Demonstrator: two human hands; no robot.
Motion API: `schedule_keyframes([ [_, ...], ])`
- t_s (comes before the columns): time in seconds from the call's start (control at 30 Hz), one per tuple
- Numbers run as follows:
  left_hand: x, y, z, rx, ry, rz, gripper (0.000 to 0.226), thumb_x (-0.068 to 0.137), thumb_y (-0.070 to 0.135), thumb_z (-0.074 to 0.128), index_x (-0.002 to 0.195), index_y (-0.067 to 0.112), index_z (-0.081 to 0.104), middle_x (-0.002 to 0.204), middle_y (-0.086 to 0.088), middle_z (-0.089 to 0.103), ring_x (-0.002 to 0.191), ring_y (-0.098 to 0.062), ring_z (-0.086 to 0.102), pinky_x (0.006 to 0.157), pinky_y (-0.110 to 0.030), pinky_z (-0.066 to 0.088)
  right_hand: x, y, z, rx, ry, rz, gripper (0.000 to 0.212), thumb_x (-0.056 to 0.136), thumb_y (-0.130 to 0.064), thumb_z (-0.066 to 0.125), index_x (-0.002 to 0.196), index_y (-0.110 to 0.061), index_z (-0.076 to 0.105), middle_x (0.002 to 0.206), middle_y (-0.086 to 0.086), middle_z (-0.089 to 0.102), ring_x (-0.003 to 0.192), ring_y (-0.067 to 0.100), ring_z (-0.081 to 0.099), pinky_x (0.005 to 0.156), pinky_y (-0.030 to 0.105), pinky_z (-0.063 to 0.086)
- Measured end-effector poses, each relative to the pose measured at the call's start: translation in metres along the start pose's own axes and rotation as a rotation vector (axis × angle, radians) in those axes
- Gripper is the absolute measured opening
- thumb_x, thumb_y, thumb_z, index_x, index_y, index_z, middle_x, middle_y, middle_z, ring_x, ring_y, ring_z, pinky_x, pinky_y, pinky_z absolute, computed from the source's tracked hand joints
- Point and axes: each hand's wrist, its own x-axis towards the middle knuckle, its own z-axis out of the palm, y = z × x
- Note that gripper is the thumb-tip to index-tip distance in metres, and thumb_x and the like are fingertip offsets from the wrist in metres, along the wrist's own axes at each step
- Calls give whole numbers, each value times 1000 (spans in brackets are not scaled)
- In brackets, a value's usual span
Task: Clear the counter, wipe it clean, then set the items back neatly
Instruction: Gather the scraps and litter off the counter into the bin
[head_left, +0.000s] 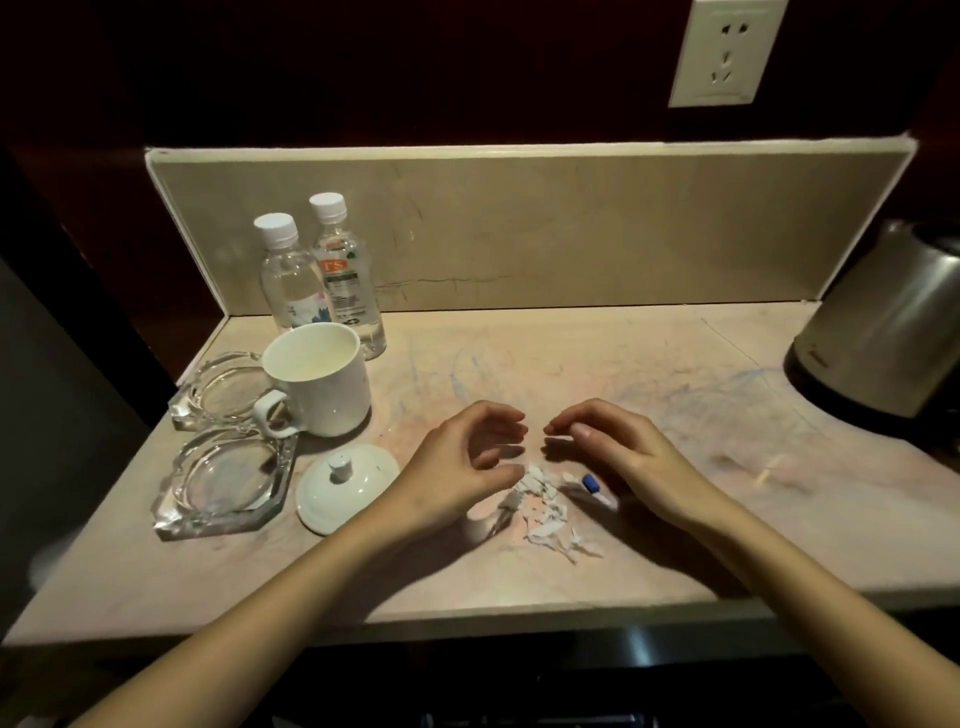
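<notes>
Paper scraps (540, 512) lie heaped at lower centre of the counter (649, 364), left hand (457, 462) and right hand (618, 452) cupped loosely above, holding nothing, seemingly ready to gather them.

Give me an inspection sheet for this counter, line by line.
Surface: counter marked with blue scribbles.
Job's things: two bottles, mug, lid off beside it, two ashtrays, kettle at right.
Clutter: paper scraps, small blue-capped item.
Hands: left hand and right hand hover curled over the scraps, holding nothing visible.
Cables: nothing seen.
Surroundings: wall socket.
</notes>
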Motion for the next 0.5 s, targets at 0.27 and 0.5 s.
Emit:
schedule_keyframes([
  [0.27,1,14,-26,915,-100,122,82,68,54,77,137,23,44,135,7,47,120,-2,43,95,-10,33,-29,-16,-33,-908,-176,72,80,70,-63,69,138,-31,40,122,-18,38,97,-11,44,74,1,39],
  [0.5,-16,8,-6,933,-69,-47,98,60,63,78,140,18,44,128,7,40,117,-8,42,99,-19,36,-32,-8,-16,-866,-165,-21,79,66,-59,76,132,-26,49,108,-15,41,96,2,47,79,17,38],
])
